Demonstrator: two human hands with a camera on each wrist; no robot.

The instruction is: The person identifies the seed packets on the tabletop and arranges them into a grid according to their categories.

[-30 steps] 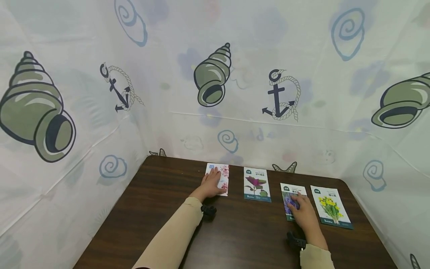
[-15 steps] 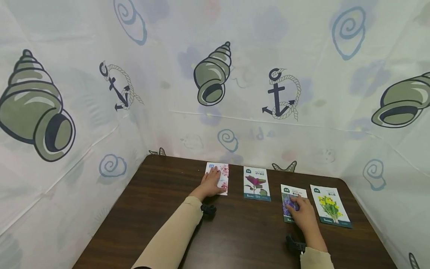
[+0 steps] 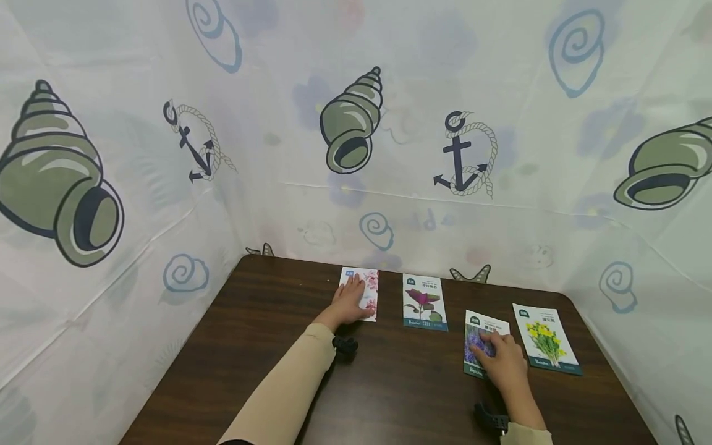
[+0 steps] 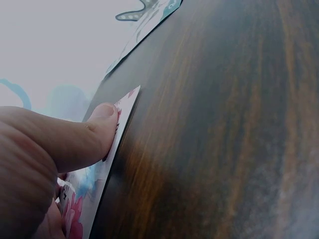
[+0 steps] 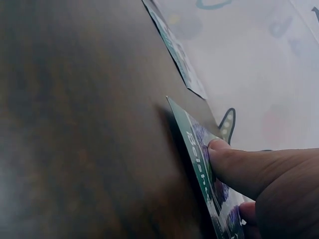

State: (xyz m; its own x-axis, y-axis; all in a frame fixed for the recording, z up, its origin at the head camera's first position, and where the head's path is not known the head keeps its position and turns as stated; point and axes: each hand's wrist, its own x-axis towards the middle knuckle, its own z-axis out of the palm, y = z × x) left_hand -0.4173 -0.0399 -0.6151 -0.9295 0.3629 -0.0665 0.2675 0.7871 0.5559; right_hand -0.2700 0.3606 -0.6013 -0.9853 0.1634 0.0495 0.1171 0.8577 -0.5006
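Observation:
In the head view my left hand (image 3: pixel 349 301) rests with straight fingers on a seed packet with pink blossoms (image 3: pixel 369 290), lying flat at the back of the table. Its thumb (image 4: pixel 102 127) presses near the packet's edge in the left wrist view. My right hand (image 3: pixel 505 360) holds a lavender seed packet (image 3: pixel 473 364), thumb and bent fingers close together on it. The right wrist view shows the thumb (image 5: pixel 224 154) on its printed face and a dark shadow along its lower edge. Whether any finger is beneath it is hidden.
Between the hands lies a seed packet with a purple-red flower (image 3: pixel 425 303). A yellow-flower seed packet (image 3: pixel 547 340) lies right of the right hand. The brown wooden table (image 3: pixel 384 395) meets a printed cloth backdrop (image 3: pixel 411 235) along its back and sides.
My right hand and the lavender packet have moved a little nearer to me, and the packet has turned slightly. My left hand stays on the pink-blossom packet.

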